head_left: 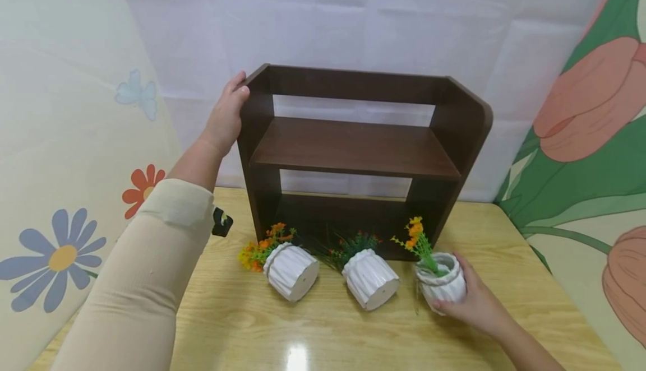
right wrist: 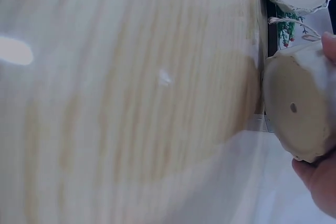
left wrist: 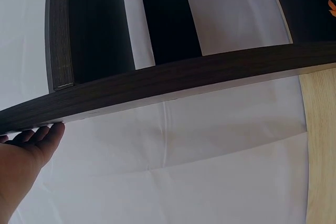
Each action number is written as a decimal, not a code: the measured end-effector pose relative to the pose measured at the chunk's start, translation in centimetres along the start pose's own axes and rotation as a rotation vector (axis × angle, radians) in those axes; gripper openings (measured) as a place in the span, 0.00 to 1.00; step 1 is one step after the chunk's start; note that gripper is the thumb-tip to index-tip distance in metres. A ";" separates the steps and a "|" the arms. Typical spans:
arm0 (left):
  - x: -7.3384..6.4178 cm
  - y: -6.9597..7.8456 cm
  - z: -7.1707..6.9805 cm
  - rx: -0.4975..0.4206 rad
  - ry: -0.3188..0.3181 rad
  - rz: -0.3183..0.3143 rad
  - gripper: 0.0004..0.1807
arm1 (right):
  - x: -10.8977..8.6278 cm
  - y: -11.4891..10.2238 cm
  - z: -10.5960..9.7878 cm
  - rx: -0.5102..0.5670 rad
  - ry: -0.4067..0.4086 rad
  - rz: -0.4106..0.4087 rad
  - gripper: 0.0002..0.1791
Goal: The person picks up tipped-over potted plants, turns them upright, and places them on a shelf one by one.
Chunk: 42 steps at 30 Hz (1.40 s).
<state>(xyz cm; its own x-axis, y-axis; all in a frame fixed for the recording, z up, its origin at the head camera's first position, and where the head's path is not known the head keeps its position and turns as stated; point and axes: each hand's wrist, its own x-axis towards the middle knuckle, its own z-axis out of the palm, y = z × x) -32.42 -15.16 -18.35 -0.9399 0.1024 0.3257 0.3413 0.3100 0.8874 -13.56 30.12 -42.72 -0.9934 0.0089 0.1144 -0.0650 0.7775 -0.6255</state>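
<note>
In front of the brown shelf point(head_left: 353, 147), near its right end, I see the white pot point(head_left: 444, 290) clamped between the thumb and curled fingers of the right hand point(head_left: 476, 298), orange flowers point(head_left: 415, 232) leaning out toward the shelf's middle. Whether its base touches the table point(head_left: 227, 326), I can't tell from here. At the shelf's left side panel, the left hand point(head_left: 224, 116) rests its fingers, close together, against the outer face.

Two tipped pots partly block the shelf's lower opening, bases toward me: the left pot point(head_left: 287, 273), with orange and yellow blooms point(head_left: 263, 247), and the middle pot point(head_left: 370, 280), whose red-dotted greenery point(head_left: 360, 243) is hard to make out against dark wood. Behind the shelf hangs a creased white cloth point(head_left: 323, 23), with a flower-printed panel point(head_left: 60, 135) to its left.

Left of the shelf, the sleeve point(head_left: 136, 281) hides some table, and a small black item point(head_left: 222, 222) carries a pale mark too small to read. My right wrist view cuts off the held pot.
</note>
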 end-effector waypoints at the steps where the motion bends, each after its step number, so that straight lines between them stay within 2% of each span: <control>1: 0.0 0.0 0.0 -0.006 -0.001 -0.001 0.32 | 0.0 0.1 0.0 0.006 -0.006 0.005 0.68; 11: -0.1 -0.2 -0.4 -0.032 0.003 -0.001 0.32 | -0.5 1.0 0.2 0.081 -0.042 0.031 0.69; 19: 0.0 -0.2 -0.3 -0.047 0.006 -0.007 0.32 | -0.6 1.6 0.8 0.141 -0.014 0.001 0.68; 25: 0.0 -0.2 -0.3 -0.033 0.010 -0.005 0.32 | -0.6 2.0 1.1 0.199 -0.028 0.047 0.69; 35: 0.1 -0.2 -0.2 -0.040 0.013 0.001 0.32 | -0.7 2.4 1.7 0.262 -0.004 0.085 0.69; 42: 0.1 -0.2 -0.2 -0.042 0.008 -0.001 0.32 | -0.6 2.7 1.8 0.258 -0.003 0.098 0.69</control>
<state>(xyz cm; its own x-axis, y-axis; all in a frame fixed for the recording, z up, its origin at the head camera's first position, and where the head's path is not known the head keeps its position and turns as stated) -32.57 -15.39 -18.42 -0.9402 0.0947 0.3271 0.3405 0.2703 0.9006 -13.30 31.04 -45.86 -0.9964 0.0742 0.0411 0.0104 0.5870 -0.8095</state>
